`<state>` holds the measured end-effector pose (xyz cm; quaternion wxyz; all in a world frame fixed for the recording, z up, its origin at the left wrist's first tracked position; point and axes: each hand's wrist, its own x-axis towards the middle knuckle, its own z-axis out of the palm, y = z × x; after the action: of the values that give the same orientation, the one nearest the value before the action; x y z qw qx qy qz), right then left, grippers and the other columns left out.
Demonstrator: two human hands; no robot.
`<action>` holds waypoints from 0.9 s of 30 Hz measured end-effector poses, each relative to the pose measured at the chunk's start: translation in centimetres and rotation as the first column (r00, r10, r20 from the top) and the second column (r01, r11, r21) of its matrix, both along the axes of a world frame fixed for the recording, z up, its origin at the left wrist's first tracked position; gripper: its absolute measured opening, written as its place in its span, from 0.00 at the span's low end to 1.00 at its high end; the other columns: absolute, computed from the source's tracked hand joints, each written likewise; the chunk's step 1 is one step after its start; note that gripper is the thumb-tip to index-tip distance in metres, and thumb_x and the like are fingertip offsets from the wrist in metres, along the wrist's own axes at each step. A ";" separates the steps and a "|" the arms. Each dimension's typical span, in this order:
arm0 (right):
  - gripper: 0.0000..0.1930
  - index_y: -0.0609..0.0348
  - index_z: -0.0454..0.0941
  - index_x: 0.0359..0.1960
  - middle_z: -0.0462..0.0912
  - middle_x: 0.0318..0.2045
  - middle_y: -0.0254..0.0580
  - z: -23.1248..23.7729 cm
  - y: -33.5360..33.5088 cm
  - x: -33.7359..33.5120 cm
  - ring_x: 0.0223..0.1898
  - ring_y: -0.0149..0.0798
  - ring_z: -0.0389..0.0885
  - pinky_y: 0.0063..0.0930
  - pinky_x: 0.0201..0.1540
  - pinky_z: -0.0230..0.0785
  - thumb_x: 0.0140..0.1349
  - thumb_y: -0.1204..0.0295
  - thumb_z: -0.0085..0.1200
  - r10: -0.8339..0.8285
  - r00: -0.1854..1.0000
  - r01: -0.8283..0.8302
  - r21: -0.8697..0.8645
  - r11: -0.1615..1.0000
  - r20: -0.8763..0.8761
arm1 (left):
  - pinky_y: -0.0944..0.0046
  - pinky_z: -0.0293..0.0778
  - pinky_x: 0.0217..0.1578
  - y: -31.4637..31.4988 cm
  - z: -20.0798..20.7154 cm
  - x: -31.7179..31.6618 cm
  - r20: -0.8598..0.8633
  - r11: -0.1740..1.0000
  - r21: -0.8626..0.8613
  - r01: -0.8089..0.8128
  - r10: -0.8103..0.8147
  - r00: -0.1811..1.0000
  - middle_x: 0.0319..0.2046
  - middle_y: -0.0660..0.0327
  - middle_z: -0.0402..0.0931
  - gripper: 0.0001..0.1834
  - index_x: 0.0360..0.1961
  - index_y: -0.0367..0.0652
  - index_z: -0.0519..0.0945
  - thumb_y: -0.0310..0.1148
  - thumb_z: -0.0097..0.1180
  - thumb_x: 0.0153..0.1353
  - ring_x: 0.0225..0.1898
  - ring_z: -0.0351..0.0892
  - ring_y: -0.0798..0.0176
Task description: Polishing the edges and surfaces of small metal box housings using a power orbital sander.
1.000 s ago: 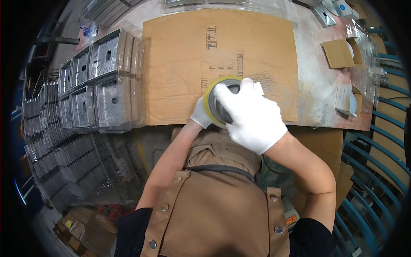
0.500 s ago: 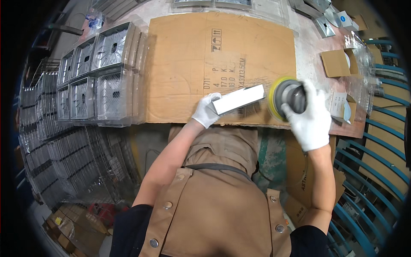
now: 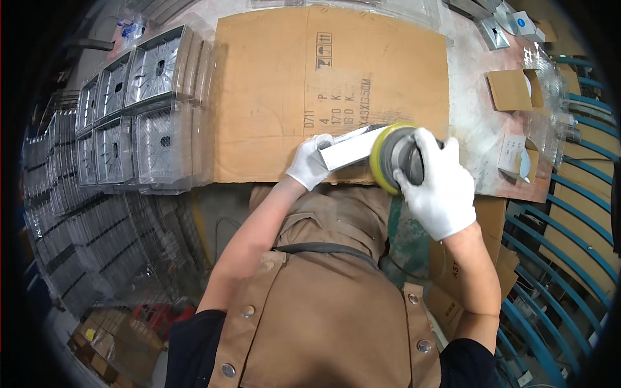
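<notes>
My left hand [image 3: 309, 161], in a white glove, grips one end of a long pale metal bar [image 3: 352, 147] held over a flat cardboard sheet [image 3: 272, 84]. My right hand [image 3: 438, 187], also gloved, is closed around a round power sander [image 3: 394, 157] with a yellow-edged pad. The sander's pad presses against the right end of the bar. Both hands hover at the near edge of the cardboard, just above my brown apron.
Stacks of shiny metal trays wrapped in clear plastic [image 3: 139, 110] fill the left side. Small cardboard boxes [image 3: 511, 89] and white parts [image 3: 517, 155] lie on the bench at the right. Blue metal rails [image 3: 569, 258] curve along the right edge.
The sander has come back left from the far right and now meets the bar's end. The left hand has kept hold of the bar near the cardboard's edge.
</notes>
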<state>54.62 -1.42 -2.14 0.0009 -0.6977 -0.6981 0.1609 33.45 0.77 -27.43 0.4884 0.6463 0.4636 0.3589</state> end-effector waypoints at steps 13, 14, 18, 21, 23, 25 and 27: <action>0.30 0.46 0.70 0.60 0.72 0.43 0.60 0.3 0.3 0.5 0.35 0.63 0.83 0.50 0.39 0.79 0.55 0.67 0.68 -0.001 1.000 0.001 -0.006 1.000 0.006 | 0.58 0.76 0.42 -0.2 -0.3 0.1 0.165 0.983 -0.184 -0.011 0.042 0.985 0.31 0.54 0.80 0.13 0.33 0.43 0.79 0.25 0.71 0.48 0.37 0.80 0.48; 0.29 0.46 0.70 0.60 0.72 0.44 0.60 0.4 0.0 0.4 0.35 0.64 0.83 0.50 0.39 0.79 0.56 0.67 0.68 -0.006 1.000 0.006 -0.019 1.000 -0.003 | 0.58 0.76 0.42 0.0 0.3 -0.1 0.109 0.991 -0.132 0.005 0.009 0.994 0.32 0.54 0.80 0.12 0.33 0.43 0.79 0.25 0.71 0.48 0.37 0.80 0.48; 0.29 0.46 0.71 0.60 0.72 0.43 0.60 0.3 1.0 0.0 0.34 0.64 0.82 0.50 0.39 0.78 0.56 0.67 0.67 0.005 1.000 -0.004 0.010 1.000 -0.014 | 0.58 0.76 0.43 0.2 -1.9 -0.1 0.399 0.887 -0.460 0.050 0.155 0.904 0.33 0.54 0.81 0.12 0.34 0.43 0.79 0.26 0.70 0.49 0.38 0.81 0.47; 0.29 0.46 0.71 0.60 0.72 0.42 0.60 0.1 0.6 0.5 0.34 0.63 0.83 0.50 0.38 0.78 0.55 0.68 0.68 0.008 1.000 -0.008 0.032 0.999 -0.015 | 0.58 0.77 0.44 -0.2 0.3 0.0 0.054 0.993 -0.118 0.010 -0.004 0.999 0.33 0.53 0.81 0.12 0.34 0.44 0.80 0.26 0.70 0.50 0.39 0.81 0.47; 0.28 0.47 0.70 0.59 0.73 0.42 0.60 0.0 -0.1 0.8 0.34 0.63 0.82 0.50 0.38 0.78 0.57 0.67 0.66 0.002 1.000 -0.002 0.016 1.000 -0.025 | 0.58 0.76 0.44 0.1 0.6 -0.2 0.049 0.991 -0.129 0.021 -0.015 0.999 0.34 0.53 0.81 0.11 0.34 0.44 0.80 0.27 0.70 0.50 0.40 0.82 0.48; 0.28 0.47 0.70 0.59 0.73 0.42 0.60 0.5 0.2 0.4 0.34 0.63 0.82 0.50 0.39 0.78 0.57 0.68 0.66 -0.008 1.000 0.008 -0.002 1.000 -0.011 | 0.68 0.76 0.39 -0.2 -0.2 -0.2 0.107 0.986 -0.155 0.069 -0.053 0.993 0.31 0.65 0.75 0.13 0.34 0.42 0.76 0.15 0.66 0.53 0.35 0.75 0.71; 0.29 0.47 0.69 0.60 0.73 0.42 0.60 0.3 1.5 0.3 0.34 0.63 0.83 0.49 0.39 0.78 0.57 0.68 0.67 0.014 1.000 -0.014 0.044 0.999 0.002 | 0.69 0.76 0.39 0.4 -1.2 0.0 0.328 0.902 -0.424 0.078 0.072 0.942 0.31 0.65 0.75 0.13 0.35 0.42 0.76 0.14 0.65 0.53 0.36 0.75 0.73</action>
<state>54.92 0.05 -1.82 0.0144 -0.6926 -0.7064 0.1451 33.48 1.17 -28.58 0.6916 0.4521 0.4402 0.3515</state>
